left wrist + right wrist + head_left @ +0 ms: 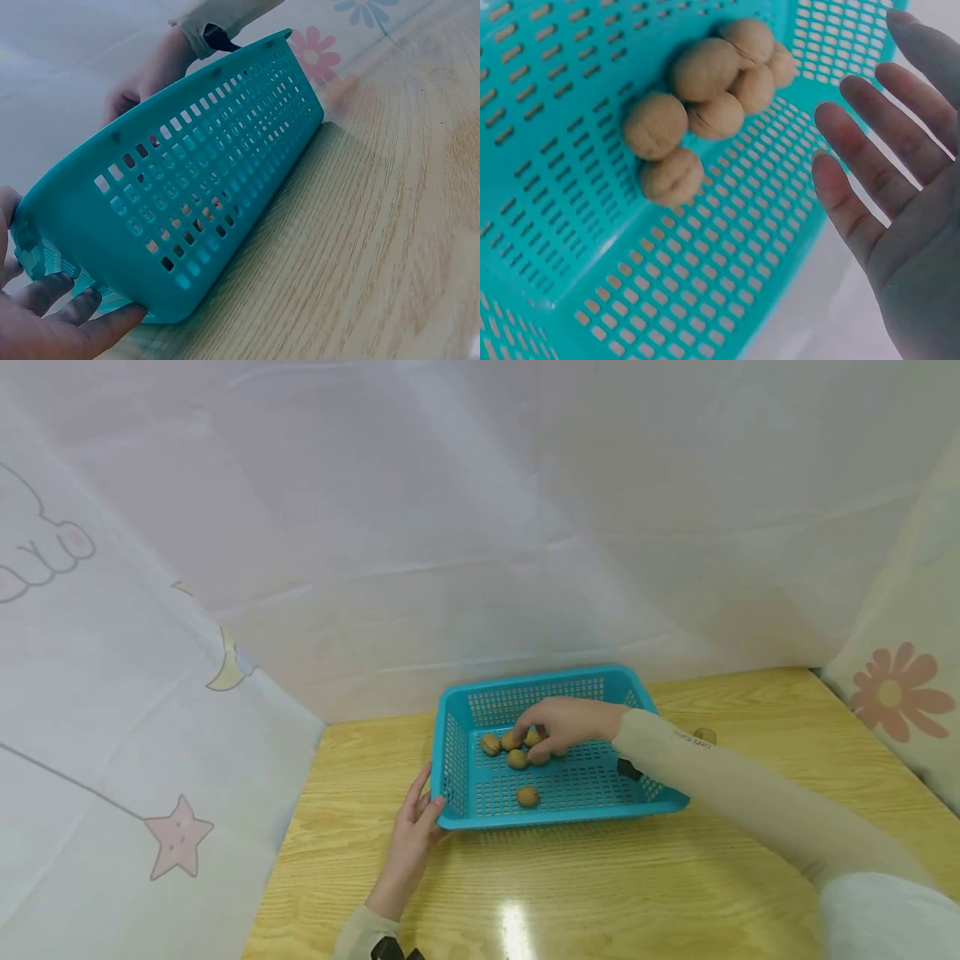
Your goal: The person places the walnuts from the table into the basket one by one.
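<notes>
A blue plastic basket (562, 816) with latticed walls stands on the wooden table. My left hand (412, 835) holds its left front corner, thumb at the rim and the other fingers against the outside of the wall, as the left wrist view shows. Inside, several walnuts (491, 744) lie clustered toward the back left, and a single walnut (528, 796) sits near the front wall. Over the cluster reaches my right hand (573, 720), thumb and fingers apart. In the right wrist view, its fingers (862, 120) are spread beside the walnuts (705, 70) and grip nothing.
Another walnut (705, 736) lies on the table (360, 777) right of the basket, partly hidden by the right sleeve (720, 785). A pale cloth (480, 527) hangs behind the table, and patterned cloth (112, 735) lines the sides.
</notes>
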Tool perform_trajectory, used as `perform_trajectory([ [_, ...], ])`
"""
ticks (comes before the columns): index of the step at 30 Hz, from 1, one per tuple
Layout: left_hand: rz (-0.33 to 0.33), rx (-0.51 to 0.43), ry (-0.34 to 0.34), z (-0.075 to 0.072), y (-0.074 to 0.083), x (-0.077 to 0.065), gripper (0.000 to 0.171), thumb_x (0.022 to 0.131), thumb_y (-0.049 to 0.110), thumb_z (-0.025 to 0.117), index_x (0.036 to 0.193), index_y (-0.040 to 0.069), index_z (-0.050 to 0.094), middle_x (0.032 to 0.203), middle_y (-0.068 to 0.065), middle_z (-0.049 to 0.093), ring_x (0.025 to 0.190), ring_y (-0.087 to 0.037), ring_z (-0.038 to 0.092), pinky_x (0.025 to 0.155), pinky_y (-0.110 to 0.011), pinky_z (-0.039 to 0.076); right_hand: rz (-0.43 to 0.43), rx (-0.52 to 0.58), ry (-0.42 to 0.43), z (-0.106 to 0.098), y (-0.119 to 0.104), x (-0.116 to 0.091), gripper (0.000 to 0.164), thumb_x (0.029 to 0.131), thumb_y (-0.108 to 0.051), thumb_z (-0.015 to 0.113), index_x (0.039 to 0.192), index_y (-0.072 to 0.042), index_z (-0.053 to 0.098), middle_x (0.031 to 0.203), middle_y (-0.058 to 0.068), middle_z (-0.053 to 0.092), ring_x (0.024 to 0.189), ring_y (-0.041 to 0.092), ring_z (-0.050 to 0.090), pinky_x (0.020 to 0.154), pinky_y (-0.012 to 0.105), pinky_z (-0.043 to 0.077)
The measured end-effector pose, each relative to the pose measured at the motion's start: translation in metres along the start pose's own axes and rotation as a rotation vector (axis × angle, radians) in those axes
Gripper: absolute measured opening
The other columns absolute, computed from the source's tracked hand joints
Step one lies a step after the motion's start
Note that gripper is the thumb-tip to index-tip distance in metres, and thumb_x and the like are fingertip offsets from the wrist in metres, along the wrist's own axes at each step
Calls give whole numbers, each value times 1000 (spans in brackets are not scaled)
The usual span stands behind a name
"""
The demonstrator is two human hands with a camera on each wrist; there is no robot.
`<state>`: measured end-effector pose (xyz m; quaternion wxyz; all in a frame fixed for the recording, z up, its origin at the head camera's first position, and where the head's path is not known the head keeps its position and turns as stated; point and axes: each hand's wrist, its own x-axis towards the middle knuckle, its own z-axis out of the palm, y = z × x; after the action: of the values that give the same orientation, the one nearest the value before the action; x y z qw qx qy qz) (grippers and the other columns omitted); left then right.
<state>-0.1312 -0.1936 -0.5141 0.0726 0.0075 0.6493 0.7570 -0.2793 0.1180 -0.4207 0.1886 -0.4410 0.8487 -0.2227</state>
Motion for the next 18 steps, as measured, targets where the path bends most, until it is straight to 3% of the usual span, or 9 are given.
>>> perform_trajectory([
  [8,5,-2,1,0,-1,3,71,109,24,57,168,18,18,159,-28,41,136,-46,53,102,-50,54,-30,-63,94,-27,-3,-29,34,97,-27,76,129,-14,71,127,1,72,98,18,67,87,42,57],
  [13,5,-5,9,0,0,3,70,109,22,56,168,17,19,158,-28,42,136,-45,53,102,-49,55,-40,-100,178,-35,8,-53,34,96,-27,78,127,-14,73,124,1,73,96,15,67,81,40,58],
  [18,5,-6,10,0,1,1,70,109,21,56,168,16,19,159,-29,41,137,-44,52,101,-45,56,-23,-53,232,-39,24,-82,33,95,-25,79,124,-12,73,122,4,73,93,13,66,71,34,57],
])
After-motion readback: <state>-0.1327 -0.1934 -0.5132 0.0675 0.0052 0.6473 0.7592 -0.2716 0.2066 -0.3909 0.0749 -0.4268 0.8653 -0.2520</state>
